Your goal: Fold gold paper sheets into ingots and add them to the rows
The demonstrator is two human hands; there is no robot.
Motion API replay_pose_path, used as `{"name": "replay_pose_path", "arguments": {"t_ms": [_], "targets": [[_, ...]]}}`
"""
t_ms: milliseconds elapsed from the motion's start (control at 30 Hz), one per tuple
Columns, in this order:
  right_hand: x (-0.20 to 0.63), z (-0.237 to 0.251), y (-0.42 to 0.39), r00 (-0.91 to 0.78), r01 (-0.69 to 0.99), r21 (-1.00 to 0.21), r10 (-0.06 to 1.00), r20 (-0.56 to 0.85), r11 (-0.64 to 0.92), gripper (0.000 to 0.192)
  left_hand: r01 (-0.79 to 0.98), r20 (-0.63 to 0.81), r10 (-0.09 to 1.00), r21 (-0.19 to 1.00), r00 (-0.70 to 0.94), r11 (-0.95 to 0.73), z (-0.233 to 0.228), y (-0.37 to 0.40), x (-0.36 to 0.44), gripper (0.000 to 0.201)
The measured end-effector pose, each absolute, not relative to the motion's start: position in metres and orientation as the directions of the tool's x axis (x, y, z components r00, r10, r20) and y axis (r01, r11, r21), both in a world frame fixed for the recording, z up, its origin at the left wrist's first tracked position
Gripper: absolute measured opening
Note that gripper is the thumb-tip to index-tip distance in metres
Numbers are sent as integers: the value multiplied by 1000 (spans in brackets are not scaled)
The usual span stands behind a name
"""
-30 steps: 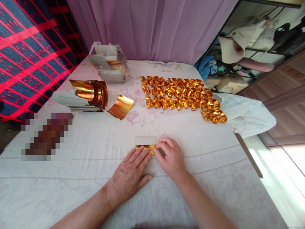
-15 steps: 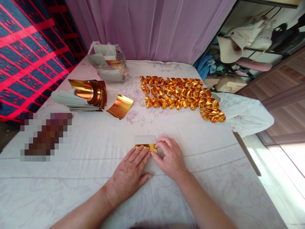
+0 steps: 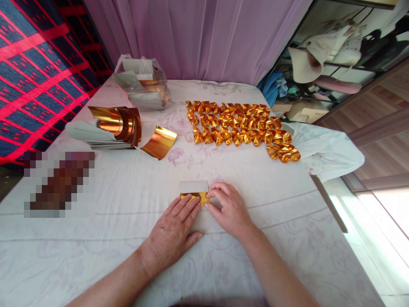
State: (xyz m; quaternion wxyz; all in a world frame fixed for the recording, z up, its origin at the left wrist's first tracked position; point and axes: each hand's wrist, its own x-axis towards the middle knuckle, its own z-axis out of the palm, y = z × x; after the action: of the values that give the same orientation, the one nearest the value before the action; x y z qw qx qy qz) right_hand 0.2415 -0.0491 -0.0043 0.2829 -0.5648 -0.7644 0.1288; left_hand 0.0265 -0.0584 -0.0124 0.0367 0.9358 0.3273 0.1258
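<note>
Head: paper [image 3: 194, 187] lies partly under left grip [image 3: 174, 226]

Two hands [image 3: 174, 226] [image 3: 230, 209], two single sheets [image 3: 193, 186] [image 3: 160, 142], one stack [image 3: 131, 128], one clear bag [image 3: 143, 89], dozens of folded gold pieces [image 3: 236, 121]

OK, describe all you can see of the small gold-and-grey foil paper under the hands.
The small gold-and-grey foil paper shows a matte pale grey strip on its far side and a shiny gold strip on its near side, so it looks folded. It lies on the white flower-patterned cloth, long edges running left to right. The left hand has fingers across the gold, hiding part of it; the right hand has thumb and index finger at its right end.
</note>
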Motion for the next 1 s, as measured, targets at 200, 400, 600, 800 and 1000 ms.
{"name": "replay_pose_path", "arguments": {"t_ms": [200,400,600,800,1000], "targets": [[250,-5,-47,-260,758,-541,929,263,365,20,604,231,615,123,754,-787,-12,-58,27,60],[252,-3,-46,-278,755,-541,928,249,371,20,615,219,628,133,747,-777,-12,-59,27,60],[243,-3,-46,-222,788,-509,931,290,347,9,604,219,626,165,748,-779,-13,-59,27,58],[242,-4,-46,-215,792,-508,934,287,338,11,596,214,621,175,754,-784,-14,-58,26,57],[242,-3,-46,-221,788,-507,929,296,349,13,604,201,622,147,757,-783,-10,-57,27,56]]}}
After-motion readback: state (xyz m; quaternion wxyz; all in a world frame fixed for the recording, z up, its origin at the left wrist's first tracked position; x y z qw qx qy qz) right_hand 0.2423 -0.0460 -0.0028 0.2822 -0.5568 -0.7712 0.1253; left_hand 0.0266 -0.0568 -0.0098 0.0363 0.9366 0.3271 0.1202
